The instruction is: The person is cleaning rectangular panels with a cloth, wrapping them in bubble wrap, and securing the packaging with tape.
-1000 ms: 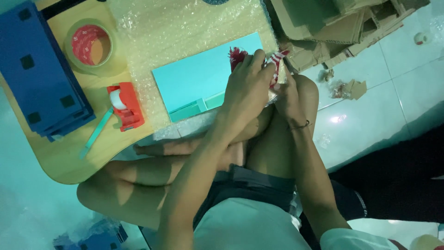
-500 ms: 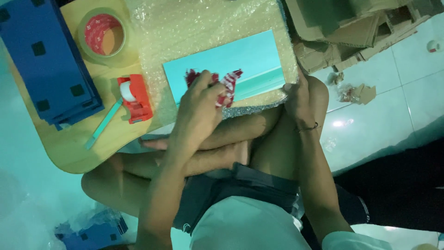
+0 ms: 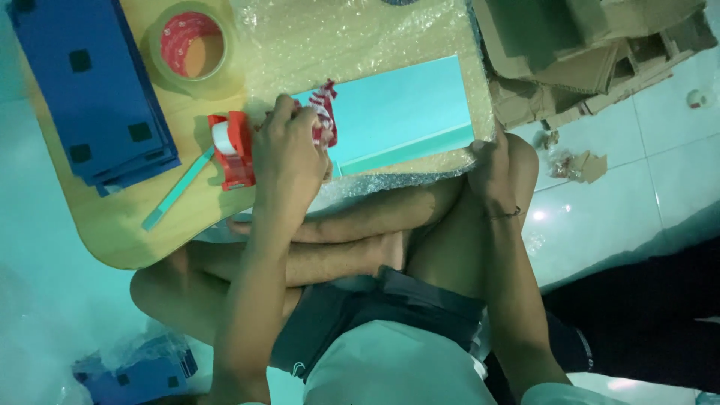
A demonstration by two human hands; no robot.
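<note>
Tabletop (image 3: 127, 232) of light wood is sitting low over the person's crossed legs. Bubble wrap (image 3: 360, 37) is covering its far right part, and a turquoise flat box (image 3: 405, 112) is lying on the wrap. Blue flat sheets (image 3: 90, 90) are lying stacked at far left, with a tape roll (image 3: 187, 49) just to their right. Left hand (image 3: 289, 161) is curling its fingers around a red-and-white patterned strip (image 3: 324, 112) at the box's left edge. Right hand (image 3: 491, 165) is gripping the box's near right corner, fingers bent. A red tape dispenser (image 3: 232, 150) is sitting just left of the left hand, a turquoise stick (image 3: 176, 191) beside it.
</note>
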